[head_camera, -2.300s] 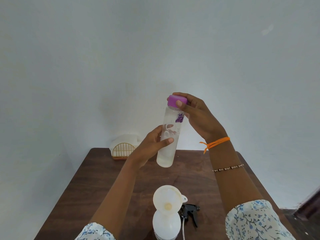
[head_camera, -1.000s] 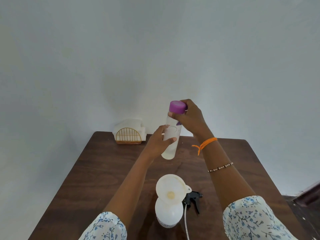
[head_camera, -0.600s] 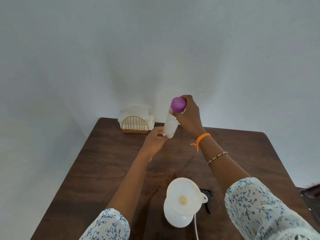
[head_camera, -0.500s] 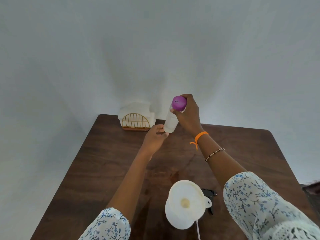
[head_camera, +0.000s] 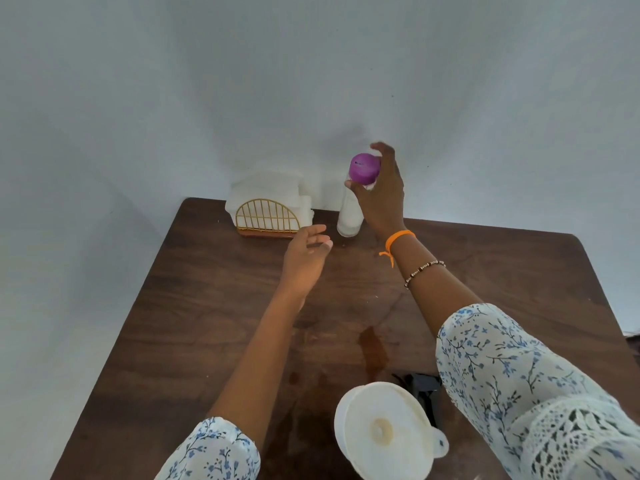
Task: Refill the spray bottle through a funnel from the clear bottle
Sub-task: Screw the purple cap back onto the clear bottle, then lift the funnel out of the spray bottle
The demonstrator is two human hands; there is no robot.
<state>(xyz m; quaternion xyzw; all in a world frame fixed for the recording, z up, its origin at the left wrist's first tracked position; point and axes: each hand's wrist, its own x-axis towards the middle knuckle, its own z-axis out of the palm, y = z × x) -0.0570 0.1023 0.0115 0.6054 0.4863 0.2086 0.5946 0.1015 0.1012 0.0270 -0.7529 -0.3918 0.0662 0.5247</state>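
The clear bottle point(head_camera: 349, 216) with its purple cap point(head_camera: 363, 168) stands upright at the table's far edge, next to the wall. My right hand point(head_camera: 381, 192) is curled round the cap and neck, thumb on the near side. My left hand point(head_camera: 306, 254) hovers open just left of the bottle's base, apart from it. A white funnel point(head_camera: 384, 431) sits in the spray bottle at the near edge and hides almost all of that bottle. The black spray head point(head_camera: 420, 386) lies on the table beside it, partly behind my right sleeve.
A gold wire napkin holder point(head_camera: 266, 216) with white napkins stands at the back, left of the clear bottle. A wet streak point(head_camera: 372, 344) marks the dark wooden table point(head_camera: 194, 306) beyond the funnel. A pale wall rises right behind the table.
The capped clear bottle went from mid-air, held in both hands, down onto the far edge of the table. My left hand has let go and drawn back a little.
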